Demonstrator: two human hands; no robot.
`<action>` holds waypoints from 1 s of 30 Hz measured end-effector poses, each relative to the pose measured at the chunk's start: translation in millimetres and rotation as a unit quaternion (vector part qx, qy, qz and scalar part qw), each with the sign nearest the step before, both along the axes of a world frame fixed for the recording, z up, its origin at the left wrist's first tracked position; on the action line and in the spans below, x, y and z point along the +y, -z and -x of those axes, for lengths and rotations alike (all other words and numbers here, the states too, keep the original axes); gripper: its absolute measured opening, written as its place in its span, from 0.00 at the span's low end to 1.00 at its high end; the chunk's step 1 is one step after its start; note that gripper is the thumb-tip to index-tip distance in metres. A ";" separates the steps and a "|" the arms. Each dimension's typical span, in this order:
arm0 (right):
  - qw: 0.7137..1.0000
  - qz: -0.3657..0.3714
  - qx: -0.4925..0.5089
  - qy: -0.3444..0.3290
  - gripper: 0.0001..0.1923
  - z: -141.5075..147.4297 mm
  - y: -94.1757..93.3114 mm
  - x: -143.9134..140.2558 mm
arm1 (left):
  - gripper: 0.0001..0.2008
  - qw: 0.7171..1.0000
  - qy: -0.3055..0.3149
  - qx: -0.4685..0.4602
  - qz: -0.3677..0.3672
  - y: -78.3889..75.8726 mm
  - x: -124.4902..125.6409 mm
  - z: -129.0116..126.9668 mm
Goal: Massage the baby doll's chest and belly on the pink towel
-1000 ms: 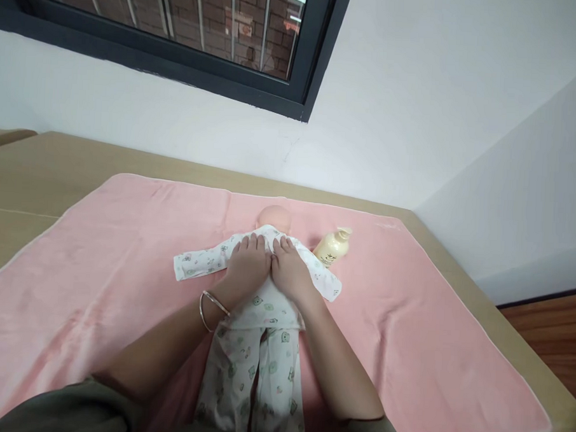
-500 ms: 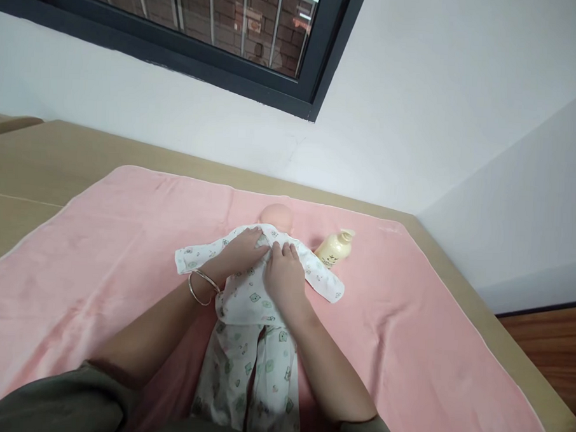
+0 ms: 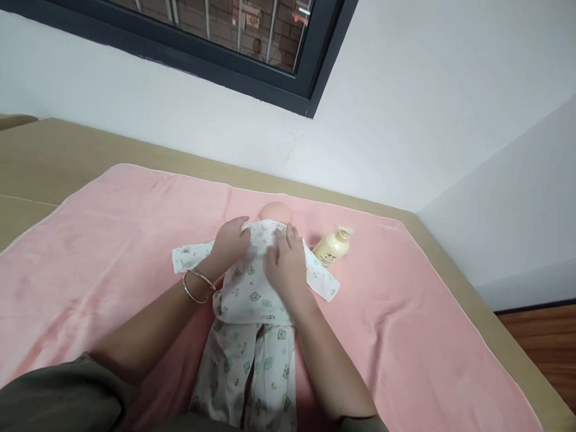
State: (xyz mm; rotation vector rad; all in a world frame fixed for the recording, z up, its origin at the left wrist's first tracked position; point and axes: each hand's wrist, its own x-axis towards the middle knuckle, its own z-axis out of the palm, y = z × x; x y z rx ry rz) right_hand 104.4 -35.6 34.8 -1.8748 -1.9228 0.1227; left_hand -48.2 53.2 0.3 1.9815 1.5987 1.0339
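In the head view, a white long-sleeved cloth top printed with small green and grey figures lies with its sleeves spread, on a pink plush blanket with a pale edge; at the top's far end, by the neckline, shows a rounded, smooth, skin-toned doll head; at its near end lie white cloth trousers in a similar print. The left hand, a thin silver-coloured bangle at its wrist, is at the top's left shoulder, fingers curled inward; whether they pinch the cloth I cannot tell. The right hand rests on the top's right chest, fingers loosely bent toward the neckline; a grip there I cannot tell either. Just beyond the top's right sleeve is a pale yellow pump bottle; well beyond the top is a dark-framed window.
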 end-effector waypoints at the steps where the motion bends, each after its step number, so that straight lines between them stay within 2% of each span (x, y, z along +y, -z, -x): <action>1: 1.000 0.018 -0.011 -0.010 0.28 2.6 2.2 0.1 | 0.25 1.000 -0.008 -0.023 0.011 -3.4 0.2 2.2; 4: 0.997 0.066 -0.018 -0.041 0.28 7.4 4.2 -1.0 | 0.24 0.995 -0.004 -0.077 0.059 -13.7 -3.0 4.6; 9: 0.999 0.021 -0.012 -0.037 0.29 13.7 2.5 -5.3 | 0.24 0.991 0.017 -0.110 0.069 -25.4 -8.8 2.4; 13: 0.999 0.041 -0.026 -0.020 0.28 16.6 4.4 -5.9 | 0.26 0.986 0.022 -0.153 0.069 -30.3 -10.3 2.4; 16: 1.000 -0.003 -0.026 -0.006 0.28 15.0 4.6 -6.6 | 0.27 0.979 0.019 -0.193 0.068 -33.5 -12.0 2.5; 18: 0.998 -0.044 -0.034 0.002 0.28 14.3 7.0 -6.4 | 0.31 0.969 0.018 -0.236 0.078 -36.6 -14.6 1.8; 21: 0.998 -0.036 -0.043 -0.024 0.27 14.1 11.4 -3.8 | 0.40 0.938 0.038 -0.328 0.102 -44.9 -21.3 0.2; 24: 0.999 -0.014 -0.028 -0.033 0.26 7.4 3.5 -1.9 | 0.43 0.908 0.053 -0.396 0.125 -56.5 -29.4 -3.2; 26: 0.999 -0.054 -0.002 0.000 0.27 -5.4 -11.6 -3.6 | 0.40 0.891 0.070 -0.424 0.146 -63.8 -33.5 -8.9; 28: 0.991 -0.121 0.031 0.046 0.28 -25.1 -29.9 -7.2 | 0.32 0.862 0.112 -0.457 0.186 -69.8 -35.1 -19.4; 30: 0.979 -0.173 0.064 0.088 0.28 -48.1 -45.5 -10.7 | 0.23 0.806 0.162 -0.506 0.259 -75.0 -33.9 -35.4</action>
